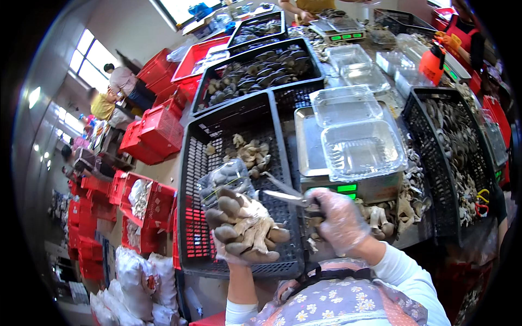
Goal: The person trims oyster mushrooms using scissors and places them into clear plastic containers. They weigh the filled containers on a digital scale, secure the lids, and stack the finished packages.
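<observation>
My left hand (225, 253), in a clear plastic glove, holds a cluster of oyster mushrooms (255, 228) from below, its pale stems turned up. In my gloved right hand (344, 224) is a pair of scissors (287, 197), blades apart and pointing left towards the cluster without touching it. Beneath the cluster stands a black plastic crate (280, 134). A clear lidded box packed with mushrooms (226, 179) and some loose mushrooms (248, 154) lie inside it. Ahead of my right hand, an open clear plastic clamshell (363, 150) rests on the steel pan of a digital scale (308, 159).
Beyond stands a black crate of oyster mushrooms (265, 71); another mushroom-filled crate (448, 142) is at right. Mushroom trimmings (412, 195) lie beside the scale. Red crates (157, 132) and white sacks (134, 281) are at left. Co-workers stand across the table and at right.
</observation>
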Available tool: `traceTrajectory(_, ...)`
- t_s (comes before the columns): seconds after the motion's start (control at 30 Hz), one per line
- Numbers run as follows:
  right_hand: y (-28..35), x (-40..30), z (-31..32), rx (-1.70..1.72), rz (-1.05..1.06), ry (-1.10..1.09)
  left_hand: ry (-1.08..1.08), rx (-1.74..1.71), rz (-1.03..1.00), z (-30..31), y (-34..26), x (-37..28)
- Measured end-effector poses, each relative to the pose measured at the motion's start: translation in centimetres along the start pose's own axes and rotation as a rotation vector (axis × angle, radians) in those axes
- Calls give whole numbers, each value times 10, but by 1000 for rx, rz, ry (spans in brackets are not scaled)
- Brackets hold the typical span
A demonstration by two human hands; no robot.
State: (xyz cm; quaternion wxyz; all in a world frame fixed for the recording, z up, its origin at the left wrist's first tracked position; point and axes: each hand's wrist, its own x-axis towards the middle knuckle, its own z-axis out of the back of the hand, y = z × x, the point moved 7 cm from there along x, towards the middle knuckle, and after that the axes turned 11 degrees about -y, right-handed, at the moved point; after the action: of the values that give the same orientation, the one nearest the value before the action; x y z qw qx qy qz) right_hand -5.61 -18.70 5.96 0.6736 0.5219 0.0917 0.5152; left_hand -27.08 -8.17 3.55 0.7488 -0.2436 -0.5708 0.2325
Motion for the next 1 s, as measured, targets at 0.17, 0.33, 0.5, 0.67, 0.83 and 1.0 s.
traceTrajectory(0.17, -21, -19, -2, -43, -97, 102, 26, 38, -88, -4, -5, -10)
traceTrajectory(0.33, -16, -21, -30, 432, -246, 125, 97, -61, -24, -23, -2, -13)
traceTrajectory(0.5, 17, -10, -31, 354, 95, 163, 103, -142, 84, -24, -2, -10)
traceTrajectory(0.67, -42, -29, -6, 484, -447, 63, 105, -7, -38, -24, -13, 1)
traceTrajectory(0.83, -81, -84, 20, -110, -491, 386, 46, 462, -545, -15, -31, -1)
traceTrajectory(1.0, -93, -119, 0, -221, -453, 482, 67, 319, -557, -26, -36, 5)
